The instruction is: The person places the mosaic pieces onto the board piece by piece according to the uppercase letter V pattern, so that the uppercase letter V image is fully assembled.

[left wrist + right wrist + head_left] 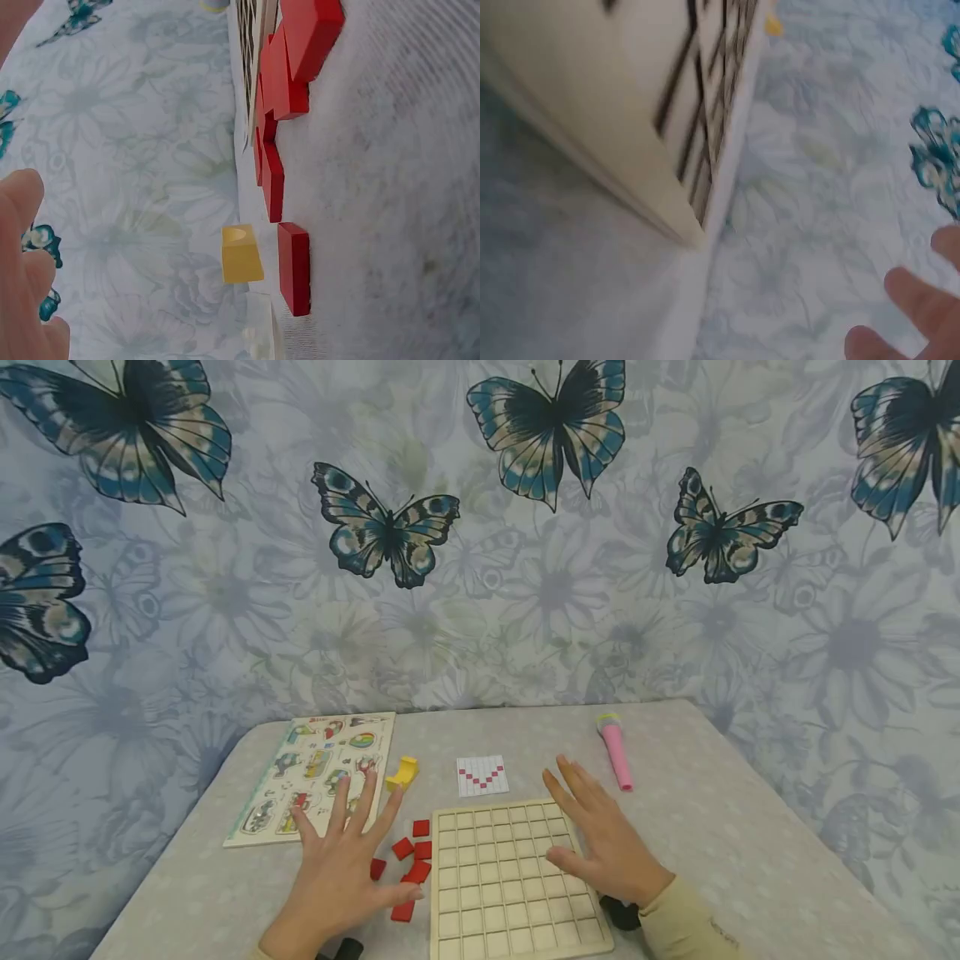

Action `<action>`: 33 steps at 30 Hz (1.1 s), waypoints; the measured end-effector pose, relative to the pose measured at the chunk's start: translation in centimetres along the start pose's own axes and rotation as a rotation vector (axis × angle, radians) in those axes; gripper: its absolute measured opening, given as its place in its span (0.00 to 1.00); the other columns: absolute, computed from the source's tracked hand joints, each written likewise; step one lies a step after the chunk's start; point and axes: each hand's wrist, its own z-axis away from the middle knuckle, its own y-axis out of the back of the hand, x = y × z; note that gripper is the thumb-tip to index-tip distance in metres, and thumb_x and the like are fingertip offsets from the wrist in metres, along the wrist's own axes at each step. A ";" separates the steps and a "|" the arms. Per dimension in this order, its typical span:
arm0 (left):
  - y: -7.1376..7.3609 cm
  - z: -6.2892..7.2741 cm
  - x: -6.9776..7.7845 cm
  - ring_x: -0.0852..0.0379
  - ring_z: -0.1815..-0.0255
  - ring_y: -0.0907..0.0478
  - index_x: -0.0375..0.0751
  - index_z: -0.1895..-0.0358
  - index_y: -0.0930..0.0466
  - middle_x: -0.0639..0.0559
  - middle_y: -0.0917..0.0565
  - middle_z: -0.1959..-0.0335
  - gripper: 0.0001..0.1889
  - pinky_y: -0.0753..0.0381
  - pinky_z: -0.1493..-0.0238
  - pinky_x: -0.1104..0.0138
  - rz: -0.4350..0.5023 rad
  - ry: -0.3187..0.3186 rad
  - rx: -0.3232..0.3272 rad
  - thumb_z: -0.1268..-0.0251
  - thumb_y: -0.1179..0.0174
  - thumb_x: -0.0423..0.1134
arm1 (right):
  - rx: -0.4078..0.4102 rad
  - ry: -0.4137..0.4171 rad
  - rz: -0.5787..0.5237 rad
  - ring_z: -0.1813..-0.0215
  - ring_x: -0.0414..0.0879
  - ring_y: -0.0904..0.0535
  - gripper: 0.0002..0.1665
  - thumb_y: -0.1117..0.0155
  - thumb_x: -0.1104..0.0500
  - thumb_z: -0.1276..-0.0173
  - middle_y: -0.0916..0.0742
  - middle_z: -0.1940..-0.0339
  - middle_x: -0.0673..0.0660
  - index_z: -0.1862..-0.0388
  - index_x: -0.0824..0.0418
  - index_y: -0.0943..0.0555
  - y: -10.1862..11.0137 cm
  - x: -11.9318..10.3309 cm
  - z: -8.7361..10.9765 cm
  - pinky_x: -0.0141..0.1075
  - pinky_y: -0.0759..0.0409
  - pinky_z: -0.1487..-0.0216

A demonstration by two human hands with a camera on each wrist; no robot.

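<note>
My left hand (pixel 337 872) spreads its fingers over the table, left of several red square tiles (pixel 402 912), and holds nothing. In the left wrist view its fingertips (pixel 22 274) show well apart from the red tiles (pixel 294 268). A pale wooden grid board (pixel 435 893) lies in front, its square cells in rows. Above the board's right edge is my right hand (pixel 611 847), fingers extended, thumb apart, gripping nothing. The right wrist view has the board's edge (pixel 600 127) close up and a few fingers (pixel 922 304). Behind the board lies a small white card (pixel 482 776) with a pink V-shaped pattern of squares.
At the left lies a picture board (pixel 300 743) with colourful figures. Beside it is a curved yellow piece (pixel 402 772). A pink toy microphone (pixel 617 756) lies at the back right. The wall behind has butterfly-patterned paper (pixel 555 643).
</note>
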 end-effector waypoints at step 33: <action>-3.6 -0.4 0.8 0.67 0.69 0.17 0.59 0.48 0.11 0.64 0.10 0.60 0.19 0.25 0.75 0.67 0.288 0.411 -0.198 0.45 0.22 0.50 | -0.231 -0.288 -0.165 0.29 0.55 0.24 0.24 0.35 0.48 0.24 0.19 0.29 0.50 0.35 0.56 0.17 -1.8 5.9 2.6 0.52 0.22 0.36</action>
